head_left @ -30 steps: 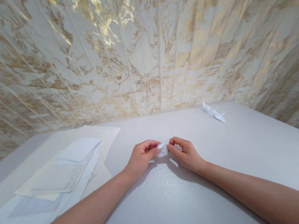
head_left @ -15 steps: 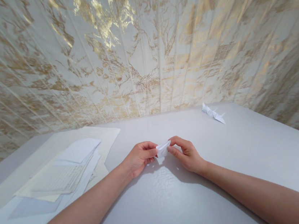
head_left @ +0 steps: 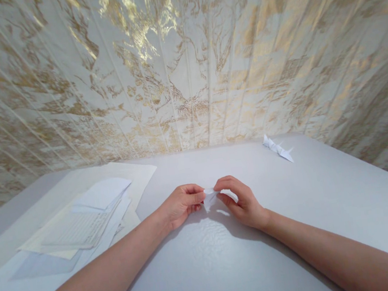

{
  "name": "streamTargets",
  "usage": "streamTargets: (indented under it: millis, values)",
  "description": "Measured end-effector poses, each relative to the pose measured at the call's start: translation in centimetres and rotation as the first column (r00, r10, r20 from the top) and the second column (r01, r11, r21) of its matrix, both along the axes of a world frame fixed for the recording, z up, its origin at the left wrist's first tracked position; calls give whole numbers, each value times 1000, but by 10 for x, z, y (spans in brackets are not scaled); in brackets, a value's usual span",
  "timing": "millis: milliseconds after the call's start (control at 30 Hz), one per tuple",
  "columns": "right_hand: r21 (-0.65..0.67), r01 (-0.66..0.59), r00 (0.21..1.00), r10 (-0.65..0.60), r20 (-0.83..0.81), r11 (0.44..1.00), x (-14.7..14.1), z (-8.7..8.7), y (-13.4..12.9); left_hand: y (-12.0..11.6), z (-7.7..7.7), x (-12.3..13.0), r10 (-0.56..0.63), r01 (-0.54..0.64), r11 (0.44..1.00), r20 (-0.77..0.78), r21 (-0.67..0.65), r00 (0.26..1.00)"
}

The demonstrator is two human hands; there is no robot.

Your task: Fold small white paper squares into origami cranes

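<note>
A small folded piece of white paper (head_left: 210,199) is held just above the table, between my two hands. My left hand (head_left: 184,205) pinches its left edge between thumb and fingers. On the other side, the fingertips of my right hand (head_left: 240,201) close on the paper's upper right edge, with the thumb against it lower down. The fine folds of the paper are too small to make out. Shadows of both hands fall on the table below.
White folded paper figures (head_left: 278,148), like origami cranes, sit in a row at the back right of the white table (head_left: 210,275). Loose sheets and printed pages (head_left: 73,231) lie piled on the left. Behind the table hangs a gold-patterned curtain (head_left: 185,71).
My right fingers have shifted slightly left along the paper's top edge, and the paper's right side has tilted or folded inward. My left hand keeps its pinch, almost unmoved.
</note>
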State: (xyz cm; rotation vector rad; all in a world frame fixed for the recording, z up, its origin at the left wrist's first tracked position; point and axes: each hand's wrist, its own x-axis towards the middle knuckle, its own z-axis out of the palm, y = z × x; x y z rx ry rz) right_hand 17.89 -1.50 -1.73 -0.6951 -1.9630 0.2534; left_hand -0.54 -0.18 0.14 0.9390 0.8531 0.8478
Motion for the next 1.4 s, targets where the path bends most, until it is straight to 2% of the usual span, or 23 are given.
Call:
streamTargets:
  millis: [200, 267, 400, 667, 1067, 1267, 1400]
  values:
    - [0, 28, 998, -28, 58, 1000, 0, -1, 0, -3, 0, 3, 38, -38, 999, -17, 12, 999]
    - [17, 49, 995, -50, 81, 999, 0, -1, 0, -4, -1, 4, 49, -46, 995, -36, 83, 998]
    - [54, 95, 989, -101, 105, 994, 1, -3, 1, -5, -1, 5, 109, -64, 967, -177, 245, 978]
    - [57, 127, 989, -131, 73, 990, 0, -2, 2, -8, 5, 6, 243, -78, 892, -326, 445, 914]
    - [254, 83, 989, -112, 101, 964, 1, 1, 0, -8, 5, 6, 265, -101, 885, -314, 455, 911]
    - [295, 77, 984, -121, 133, 952, 0, 5, -1, -8, 6, 6, 286, -116, 868, -295, 483, 912]
    - [315, 69, 982, -120, 144, 947, 0, 5, -1, -8, 7, 7, 289, -141, 882, -281, 449, 915]
